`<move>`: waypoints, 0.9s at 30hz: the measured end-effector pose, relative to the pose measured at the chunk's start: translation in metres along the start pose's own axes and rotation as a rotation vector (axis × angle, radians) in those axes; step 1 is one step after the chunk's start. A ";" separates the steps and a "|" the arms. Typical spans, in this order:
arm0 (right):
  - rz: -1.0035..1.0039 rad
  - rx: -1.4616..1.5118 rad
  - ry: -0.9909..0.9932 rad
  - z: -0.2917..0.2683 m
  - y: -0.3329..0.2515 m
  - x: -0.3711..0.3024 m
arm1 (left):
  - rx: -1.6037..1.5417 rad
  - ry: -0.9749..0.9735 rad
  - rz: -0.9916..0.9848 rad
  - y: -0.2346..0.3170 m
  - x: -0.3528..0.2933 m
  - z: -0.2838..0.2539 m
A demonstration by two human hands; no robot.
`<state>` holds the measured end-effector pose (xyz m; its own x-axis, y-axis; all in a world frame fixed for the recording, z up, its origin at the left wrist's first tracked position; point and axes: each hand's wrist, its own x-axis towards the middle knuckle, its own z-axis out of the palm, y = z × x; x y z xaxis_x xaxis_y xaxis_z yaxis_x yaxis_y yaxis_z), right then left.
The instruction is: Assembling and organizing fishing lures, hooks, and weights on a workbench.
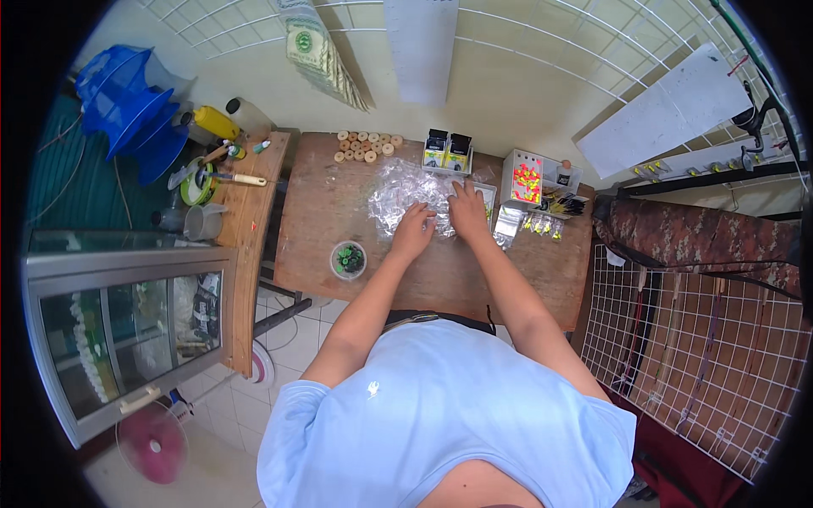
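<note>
A loose pile of small clear plastic bags (pixel 391 190) glitters in the middle of the wooden table (pixel 313 212). My left hand (pixel 412 230) rests on the near edge of this pile, fingers bent a little and apart. Just to its right, my right hand (pixel 468 210) reaches over the pile's right side, its fingers spread and pointing away from me. Nothing shows gripped in either hand, though the plastic under the fingertips is partly covered. Beside my right hand stands a shallow white tray (pixel 489 196), and a silvery packet (pixel 507 223) lies nearer to me.
Cork-coloured discs (pixel 366 146) stand at the back left. A tub of green pieces (pixel 347 260) sits near left. Black-and-yellow packets fill a box (pixel 447 154) at the back. Rightward are a white box of red-and-yellow pieces (pixel 526 179) and small yellow lures (pixel 542 226).
</note>
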<state>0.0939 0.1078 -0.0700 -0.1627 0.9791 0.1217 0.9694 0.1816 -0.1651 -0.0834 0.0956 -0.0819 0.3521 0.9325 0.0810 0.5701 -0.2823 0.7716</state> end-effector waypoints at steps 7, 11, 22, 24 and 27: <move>-0.050 -0.041 -0.066 0.012 0.009 0.005 | -0.103 -0.049 -0.019 -0.004 0.011 0.001; -0.039 0.112 0.023 0.010 0.008 0.001 | -0.140 -0.022 -0.019 -0.007 0.011 0.003; 0.562 1.408 0.180 0.001 -0.021 -0.029 | -0.609 0.091 -0.253 0.004 0.006 -0.001; 0.548 1.387 0.110 -0.020 -0.031 -0.037 | -0.709 -0.044 -0.337 0.011 0.002 -0.016; 0.515 1.281 0.040 -0.035 -0.039 -0.055 | -0.819 -0.208 -0.394 0.017 -0.009 -0.019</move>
<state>0.0717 0.0435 -0.0364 0.1856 0.9614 -0.2032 0.0700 -0.2193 -0.9732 -0.0911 0.0868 -0.0581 0.4160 0.8456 -0.3346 0.0030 0.3667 0.9303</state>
